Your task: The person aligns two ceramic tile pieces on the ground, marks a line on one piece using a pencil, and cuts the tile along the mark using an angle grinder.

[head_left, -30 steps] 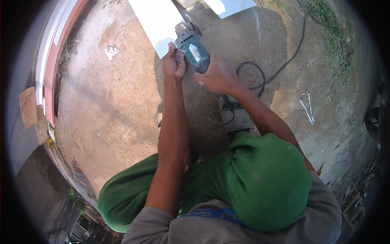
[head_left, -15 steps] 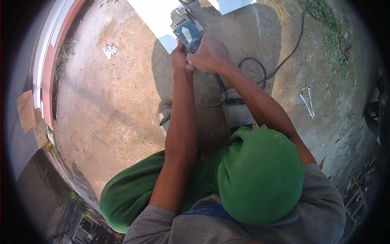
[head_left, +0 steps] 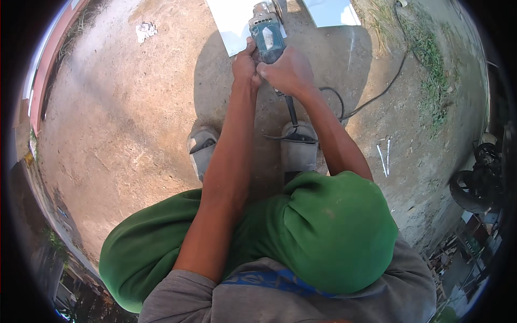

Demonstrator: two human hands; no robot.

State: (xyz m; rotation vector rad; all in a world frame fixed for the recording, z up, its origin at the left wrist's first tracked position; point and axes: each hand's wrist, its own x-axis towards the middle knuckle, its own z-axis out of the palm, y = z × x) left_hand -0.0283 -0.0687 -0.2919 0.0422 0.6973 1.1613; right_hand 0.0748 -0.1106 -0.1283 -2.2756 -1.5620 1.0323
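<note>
A teal angle grinder (head_left: 267, 42) with a grey metal head points away from me at the top middle. My right hand (head_left: 289, 71) is wrapped round its rear body. My left hand (head_left: 246, 64) is closed against the left side of the same tool, its fingers partly hidden beneath it. One digit of that hand reaches up beside the corner of a white, shiny sheet (head_left: 226, 27). The sheet lies left of and behind the grinder. The disc at the far end is only partly visible. A black power cord (head_left: 291, 110) leaves the grinder's rear.
Another shiny sheet (head_left: 333, 13) lies at the far right. The cord runs over bare dirt to a grass strip (head_left: 431, 75). Two thin white strips (head_left: 383, 157) lie right of my feet. A crumpled white scrap (head_left: 145, 31) is at far left. A dark wheel (head_left: 467, 191) stands at the right.
The view has shifted, so the ground at left has slid left and more shows at right. Both hands stay on the grinder, which keeps its place by the sheet.
</note>
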